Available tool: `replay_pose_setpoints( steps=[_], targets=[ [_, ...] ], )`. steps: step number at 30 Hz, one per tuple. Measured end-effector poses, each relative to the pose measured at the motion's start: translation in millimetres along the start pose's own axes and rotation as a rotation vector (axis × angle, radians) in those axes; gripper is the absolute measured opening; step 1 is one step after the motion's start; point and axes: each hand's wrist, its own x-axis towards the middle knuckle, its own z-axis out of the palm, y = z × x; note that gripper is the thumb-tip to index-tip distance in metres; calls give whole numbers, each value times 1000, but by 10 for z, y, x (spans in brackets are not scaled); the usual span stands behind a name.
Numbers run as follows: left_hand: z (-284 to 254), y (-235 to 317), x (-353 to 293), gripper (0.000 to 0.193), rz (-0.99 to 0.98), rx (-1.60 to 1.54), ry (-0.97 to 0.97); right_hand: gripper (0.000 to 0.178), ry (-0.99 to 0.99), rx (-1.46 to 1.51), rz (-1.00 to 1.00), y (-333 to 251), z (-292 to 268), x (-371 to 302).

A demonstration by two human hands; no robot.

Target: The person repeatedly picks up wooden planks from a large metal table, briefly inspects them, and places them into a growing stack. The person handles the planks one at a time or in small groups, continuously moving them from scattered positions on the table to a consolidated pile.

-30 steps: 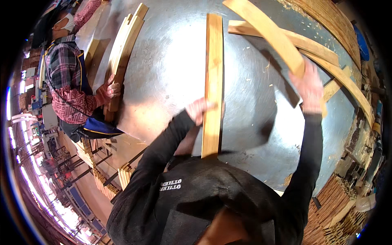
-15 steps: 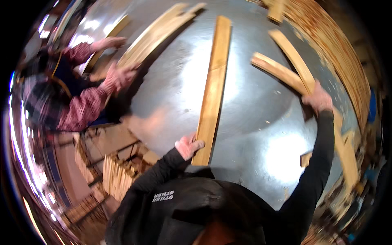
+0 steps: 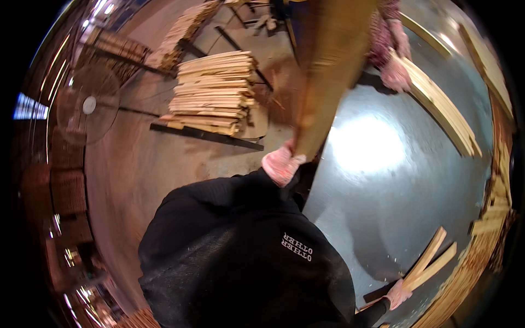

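Observation:
My left hand [image 3: 280,164], in a pale pinkish glove, is closed on the near end of a long wooden board [image 3: 333,65]. The board stands up off the metal table, tilted toward the camera, its upper end out of view and slightly blurred. At the lower right my right hand [image 3: 398,294] is closed round two narrower wooden boards [image 3: 426,266], which fan apart over the table. Part of these boards is hidden by the hand.
Across the grey metal table [image 3: 394,191], a co-worker's gloved hands [image 3: 396,75] hold several pale boards [image 3: 435,98]. A stack of boards [image 3: 213,90] rests on dark rails at the left, near a fan [image 3: 89,105]. More wood [image 3: 465,279] lines the table's right edge.
My view has swung left toward the stack. The left hand has lifted its board off the table and moved it to the left edge. My right hand still grips its boards.

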Motion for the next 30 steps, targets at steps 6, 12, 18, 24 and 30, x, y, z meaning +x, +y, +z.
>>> replay_pose_setpoints(
  steps=[6,12,18,24,30],
  targets=[
    [-1189,-407,331,40,-218,138,588,68,23,-21,87,-209,48,-355],
    [-1770,-1043,1125,40,-553,270,794,70,-110,-36,20,-378,108,-652],
    [-2141,-1877,2016,35,-717,440,796,77,-269,-41,-7,-358,365,-864],
    [-2271,-2203,3452,23,-741,1158,-113,74,-300,-166,-10,-625,361,-1421],
    [-2558,-2339,4345,28,-601,1251,-298,69,-349,-180,-102,-1238,304,-1924]
  ],
)
